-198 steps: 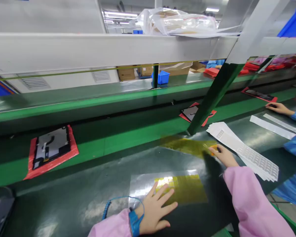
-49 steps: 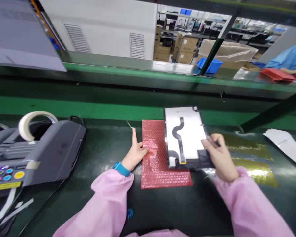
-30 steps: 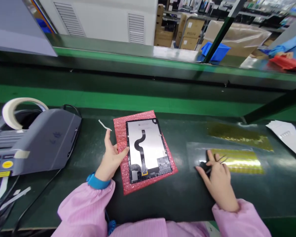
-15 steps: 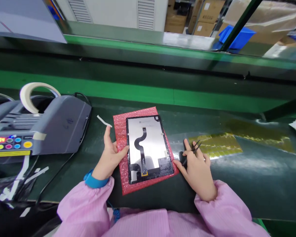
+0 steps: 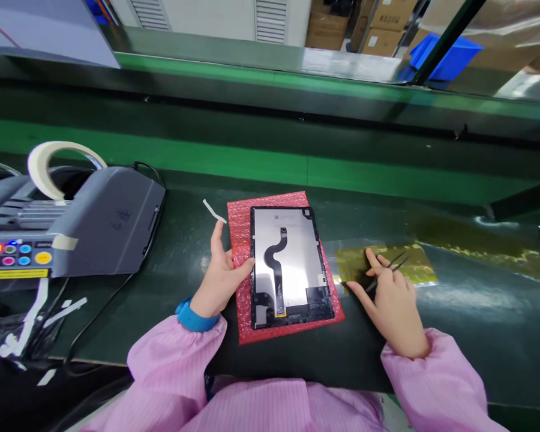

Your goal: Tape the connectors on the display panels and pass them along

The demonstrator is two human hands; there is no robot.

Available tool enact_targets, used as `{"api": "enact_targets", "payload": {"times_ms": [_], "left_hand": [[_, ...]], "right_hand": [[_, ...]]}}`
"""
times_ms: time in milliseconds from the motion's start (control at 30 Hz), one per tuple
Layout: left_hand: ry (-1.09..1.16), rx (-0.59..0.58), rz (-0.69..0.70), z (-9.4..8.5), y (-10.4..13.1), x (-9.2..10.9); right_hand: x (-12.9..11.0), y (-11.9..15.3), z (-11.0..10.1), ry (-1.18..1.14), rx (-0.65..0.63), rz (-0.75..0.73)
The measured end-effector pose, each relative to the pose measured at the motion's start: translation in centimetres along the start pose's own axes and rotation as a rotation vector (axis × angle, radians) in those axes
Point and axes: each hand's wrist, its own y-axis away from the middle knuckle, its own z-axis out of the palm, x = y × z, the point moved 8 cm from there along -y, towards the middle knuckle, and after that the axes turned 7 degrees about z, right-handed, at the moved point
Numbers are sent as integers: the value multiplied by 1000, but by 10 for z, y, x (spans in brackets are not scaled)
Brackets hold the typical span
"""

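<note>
A tablet screen (image 5: 303,258) lies back side up on a red bubble-wrap sheet (image 5: 243,240), with a dark wavy flex cable (image 5: 276,270) across its silvery back. My left hand (image 5: 220,276) grips the left edge of screen and wrap, thumb on top; the other fingers are partly hidden. A short white tape strip (image 5: 213,211) clings to its raised index fingertip. In my right hand (image 5: 393,306) are dark tweezers (image 5: 395,260), tips pointing away to the upper right. This hand rests by the yellow film (image 5: 355,258), right of the screen.
A grey tape dispenser (image 5: 108,228) with a white tape roll (image 5: 40,168) stands at the left. Tape scraps and a cable (image 5: 103,306) lie beside it. Another yellow film piece (image 5: 486,246) is farther right. A green ledge (image 5: 252,165) runs behind.
The screen and wrap have shifted right together with my left hand. My right hand has moved right, away from the wrap's edge, still with the tweezers.
</note>
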Motion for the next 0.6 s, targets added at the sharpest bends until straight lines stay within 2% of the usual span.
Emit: {"api": "enact_targets", "payload": {"times_ms": [167,367,433,500,600], "left_hand": [[-115,-3,-13,6,-4,-1],[-215,27,18,-5,2,1],[-253,42,36,-6,7,4],[-336,41,89,-3,15,13],[-580,4,232,11,35,33]], "right_hand": [[-10,1,-2,30,6,15],[5,-9,1,-77,-49,51],[8,-10,-6,-221,-17,73],[11,-9,-21,-428,72,121],[24,1,-38,-776,197,276]]}}
